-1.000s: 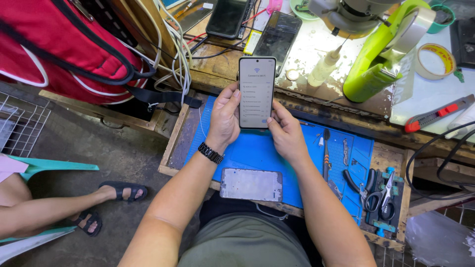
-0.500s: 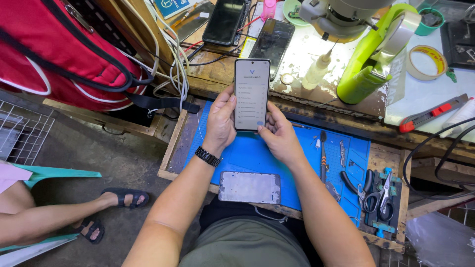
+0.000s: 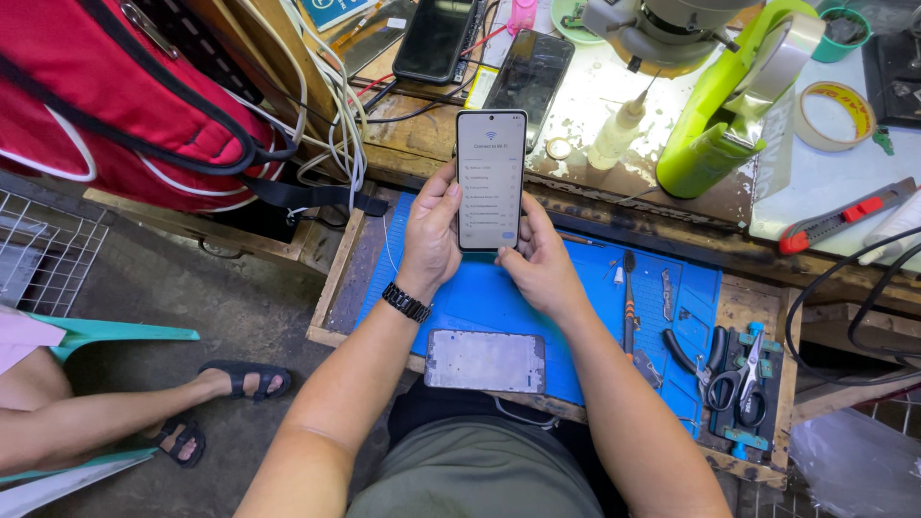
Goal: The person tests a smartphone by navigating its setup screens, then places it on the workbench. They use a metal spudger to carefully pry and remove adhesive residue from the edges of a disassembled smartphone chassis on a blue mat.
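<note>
I hold a smartphone [image 3: 490, 177] upright in both hands above a blue work mat [image 3: 480, 293]. Its screen is lit white with a list on it. My left hand [image 3: 431, 235], with a black watch on the wrist, grips the phone's left edge. My right hand [image 3: 539, 261] supports its lower right corner, thumb near the bottom of the screen. A bare phone frame [image 3: 484, 362] lies flat on the mat's near edge, below my hands.
Pliers, scissors [image 3: 739, 379] and a screwdriver [image 3: 629, 297] lie on the mat's right side. Two dark phones [image 3: 531, 72], a green tape dispenser [image 3: 734, 110], a tape roll [image 3: 830, 115] and a cutter [image 3: 839, 219] sit on the bench. A red bag [image 3: 106, 96] hangs left. Another person's sandalled feet [image 3: 235, 384] rest on the floor.
The phone and both hands sit slightly lower and closer in view as the camera shifted; the grip on the phone is the same.
</note>
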